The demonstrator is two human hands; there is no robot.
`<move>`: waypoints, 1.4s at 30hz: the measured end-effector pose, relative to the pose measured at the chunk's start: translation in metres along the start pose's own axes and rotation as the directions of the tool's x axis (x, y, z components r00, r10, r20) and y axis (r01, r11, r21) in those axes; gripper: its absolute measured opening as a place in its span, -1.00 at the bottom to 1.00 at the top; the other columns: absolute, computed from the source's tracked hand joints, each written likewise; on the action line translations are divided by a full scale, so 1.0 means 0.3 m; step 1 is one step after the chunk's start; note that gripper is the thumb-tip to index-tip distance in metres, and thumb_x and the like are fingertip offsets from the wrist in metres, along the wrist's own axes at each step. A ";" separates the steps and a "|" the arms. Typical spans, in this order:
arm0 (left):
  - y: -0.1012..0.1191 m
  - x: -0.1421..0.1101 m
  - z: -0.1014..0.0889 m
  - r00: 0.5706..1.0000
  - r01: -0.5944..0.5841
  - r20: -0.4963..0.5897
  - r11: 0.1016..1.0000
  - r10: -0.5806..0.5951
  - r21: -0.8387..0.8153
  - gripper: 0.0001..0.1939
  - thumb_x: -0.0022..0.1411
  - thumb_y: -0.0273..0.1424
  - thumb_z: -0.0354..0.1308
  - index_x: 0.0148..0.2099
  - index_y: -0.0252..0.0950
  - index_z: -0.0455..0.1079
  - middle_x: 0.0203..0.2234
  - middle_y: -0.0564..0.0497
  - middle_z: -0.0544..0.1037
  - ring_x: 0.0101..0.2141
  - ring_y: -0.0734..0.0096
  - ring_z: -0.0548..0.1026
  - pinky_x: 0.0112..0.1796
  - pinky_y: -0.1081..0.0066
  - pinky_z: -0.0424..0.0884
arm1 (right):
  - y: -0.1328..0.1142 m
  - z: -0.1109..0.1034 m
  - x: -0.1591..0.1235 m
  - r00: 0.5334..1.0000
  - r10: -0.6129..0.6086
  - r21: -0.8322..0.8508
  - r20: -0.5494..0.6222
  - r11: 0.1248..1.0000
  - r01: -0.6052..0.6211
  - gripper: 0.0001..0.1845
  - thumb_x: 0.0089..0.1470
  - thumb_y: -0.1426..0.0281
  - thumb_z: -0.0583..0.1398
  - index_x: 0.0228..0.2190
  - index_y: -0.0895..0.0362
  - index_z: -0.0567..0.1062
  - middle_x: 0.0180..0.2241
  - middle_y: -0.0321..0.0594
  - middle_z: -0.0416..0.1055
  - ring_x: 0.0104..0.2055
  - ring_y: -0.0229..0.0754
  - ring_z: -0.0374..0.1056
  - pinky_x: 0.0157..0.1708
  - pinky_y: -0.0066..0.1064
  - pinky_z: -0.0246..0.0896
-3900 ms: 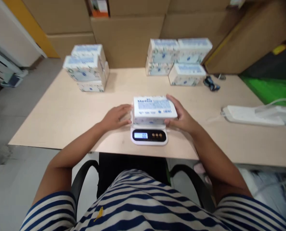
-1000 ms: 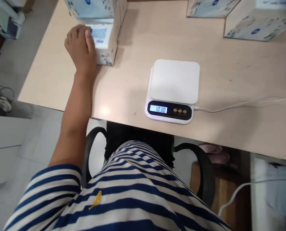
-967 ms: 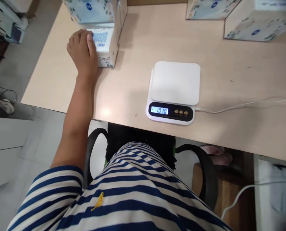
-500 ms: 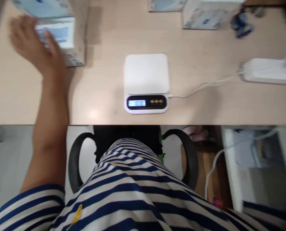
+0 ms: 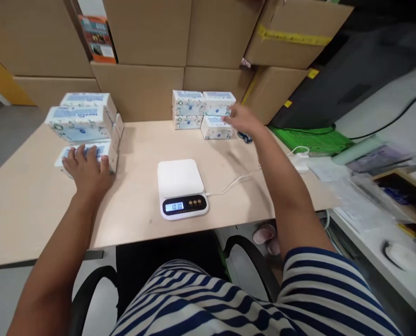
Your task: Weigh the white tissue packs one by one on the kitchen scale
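Note:
On the left, my left hand (image 5: pixel 87 172) lies over the front tissue pack (image 5: pixel 105 150), fingers spread across its top. Behind that pack rises a stack of similar white-and-blue tissue packs (image 5: pixel 80 123). At the back centre, my right hand (image 5: pixel 243 119) has its fingers bent at the right end of a lower tissue pack (image 5: pixel 215 130) that juts forward from a small stack (image 5: pixel 187 105). Some of those fingertips are hidden. Between my hands a white kitchen scale (image 5: pixel 180 179) bears nothing, and its lit display seems to read 1030 with a minus sign.
Cardboard boxes (image 5: pixel 141 91) line the back of the table (image 5: pixel 134 219). A white cable (image 5: pixel 234 181) runs right from the scale towards a power strip (image 5: pixel 299 161). A small dark object (image 5: pixel 245 137) lies beside my right hand. A cluttered white shelf (image 5: pixel 372 238) stands at the right.
The view has tilted up, bringing the boxes behind the table into sight. My right arm has come into view, reaching to the back packs. My left hand is still at the left packs.

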State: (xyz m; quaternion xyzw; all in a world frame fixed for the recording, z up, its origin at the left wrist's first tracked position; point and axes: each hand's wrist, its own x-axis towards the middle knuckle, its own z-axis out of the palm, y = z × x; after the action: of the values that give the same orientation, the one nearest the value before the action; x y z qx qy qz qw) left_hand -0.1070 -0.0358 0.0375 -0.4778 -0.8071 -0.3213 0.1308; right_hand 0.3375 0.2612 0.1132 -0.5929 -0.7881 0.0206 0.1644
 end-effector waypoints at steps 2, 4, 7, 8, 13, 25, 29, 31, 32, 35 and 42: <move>-0.020 0.009 0.004 1.000 -0.004 0.018 1.000 0.004 -0.020 -0.32 0.47 0.09 -0.15 0.43 0.01 0.41 0.61 -0.01 0.28 0.64 -0.19 0.05 0.63 -0.28 -0.19 | -0.043 0.025 0.036 0.990 0.041 -0.048 0.133 0.998 -0.035 -0.29 0.34 0.12 0.43 0.37 0.18 0.50 0.38 0.24 0.48 0.34 0.23 0.51 0.31 0.11 0.51; -0.041 0.019 0.005 0.999 -0.027 0.032 0.999 0.028 -0.032 -0.28 0.46 0.09 -0.14 0.40 -0.12 0.47 0.57 -0.21 0.33 0.63 -0.30 0.08 0.61 -0.31 -0.17 | -0.094 0.082 0.053 0.978 0.030 -0.093 0.208 0.996 -0.011 -0.10 0.23 0.22 0.49 0.46 0.21 0.41 0.51 0.35 0.31 0.53 0.37 0.30 0.48 0.23 0.29; -0.067 0.032 0.011 0.998 -0.050 0.027 0.997 0.051 -0.064 -0.28 0.46 0.07 -0.12 0.38 -0.19 0.51 0.52 -0.33 0.38 0.61 -0.34 0.12 0.60 -0.33 -0.19 | -0.146 0.175 0.039 0.968 -0.050 -0.126 0.246 0.989 0.083 0.11 0.17 0.34 0.49 0.59 0.22 0.19 0.66 0.28 0.00 0.70 0.39 -0.07 0.63 0.33 -0.12; -0.073 0.035 0.014 0.998 -0.053 0.020 0.996 0.054 -0.078 -0.30 0.46 0.06 -0.11 0.38 -0.17 0.51 0.52 -0.31 0.40 0.60 -0.33 0.14 0.60 -0.34 -0.19 | -0.152 0.197 0.026 0.964 -0.072 -0.132 0.255 0.985 0.109 0.14 0.18 0.35 0.47 0.61 0.25 0.14 0.67 0.27 -0.04 0.71 0.38 -0.11 0.64 0.33 -0.19; -0.084 0.044 0.028 0.997 -0.077 0.015 0.989 0.080 -0.124 -0.38 0.47 -0.01 -0.05 0.36 -0.15 0.51 0.49 -0.31 0.43 0.58 -0.36 0.17 0.58 -0.44 -0.24 | -0.117 0.196 -0.053 0.949 -0.177 -0.163 0.262 0.961 0.224 -0.01 0.27 0.38 0.32 0.60 0.28 0.15 0.66 0.20 0.04 0.66 0.36 0.02 0.62 0.21 -0.02; -0.109 0.038 0.056 0.997 -0.080 0.013 0.987 0.082 -0.137 -0.32 0.49 0.01 -0.02 0.37 -0.31 0.53 0.53 -0.38 0.33 0.61 -0.44 0.02 0.59 -0.38 -0.24 | -0.209 0.134 0.017 0.855 -0.043 -0.357 0.517 0.897 0.261 0.64 -0.15 -0.02 0.60 0.66 0.12 -0.12 0.66 0.34 -0.07 0.69 0.60 -0.16 0.54 0.40 0.09; -0.111 0.033 0.067 0.996 -0.084 0.015 0.984 0.087 -0.155 -0.34 0.50 0.06 0.04 0.36 -0.25 0.54 0.53 -0.32 0.36 0.62 -0.39 0.03 0.59 -0.37 -0.29 | -0.217 0.177 -0.018 0.823 -0.181 -0.271 0.538 0.888 0.372 0.60 -0.17 -0.14 0.59 0.65 0.03 -0.03 0.61 0.32 0.06 0.64 0.67 -0.05 0.49 0.39 0.16; -0.115 0.033 0.078 0.997 -0.076 0.019 0.980 0.081 -0.183 -0.35 0.50 0.11 0.07 0.36 -0.20 0.53 0.53 -0.28 0.36 0.63 -0.36 0.03 0.60 -0.37 -0.32 | -0.191 0.200 -0.031 0.804 -0.252 -0.209 0.539 0.884 0.418 0.65 -0.18 -0.17 0.58 0.66 0.04 -0.08 0.64 0.31 -0.01 0.65 0.71 -0.11 0.53 0.46 0.03; -0.117 0.034 0.084 0.996 -0.076 0.023 0.977 0.082 -0.201 -0.35 0.50 0.13 0.08 0.35 -0.18 0.53 0.53 -0.27 0.36 0.63 -0.35 0.02 0.61 -0.37 -0.34 | -0.176 0.210 -0.036 0.802 -0.268 -0.186 0.534 0.888 0.420 0.69 -0.18 -0.20 0.58 0.66 0.07 -0.13 0.65 0.34 -0.05 0.66 0.73 -0.15 0.55 0.50 -0.07; -0.126 0.037 0.100 0.995 -0.088 0.022 0.962 0.097 -0.260 -0.36 0.49 0.19 0.10 0.32 -0.10 0.54 0.53 -0.21 0.36 0.65 -0.28 -0.01 0.63 -0.32 -0.37 | -0.142 0.216 -0.051 0.830 -0.278 -0.115 0.485 0.920 0.375 0.72 -0.12 -0.28 0.54 0.66 0.18 -0.21 0.63 0.42 -0.02 0.65 0.72 -0.10 0.57 0.56 -0.22; -0.128 0.036 0.122 0.997 -0.072 -0.004 0.965 0.073 -0.253 -0.16 0.43 0.39 -0.06 0.31 -0.12 0.53 0.53 -0.18 0.38 0.67 -0.15 -0.04 0.62 -0.24 -0.35 | -0.293 0.004 -0.168 0.815 -0.509 0.060 0.278 0.856 0.514 0.61 -0.08 -0.25 0.53 0.66 0.06 -0.13 0.58 0.22 0.18 0.52 0.55 0.19 0.47 0.33 0.15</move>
State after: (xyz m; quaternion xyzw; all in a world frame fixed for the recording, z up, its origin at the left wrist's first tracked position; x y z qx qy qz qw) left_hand -0.1420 -0.0178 0.0002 -0.5206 -0.7419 -0.4153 0.0785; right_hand 0.2679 0.1879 0.1202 -0.3516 -0.9336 0.0534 0.0437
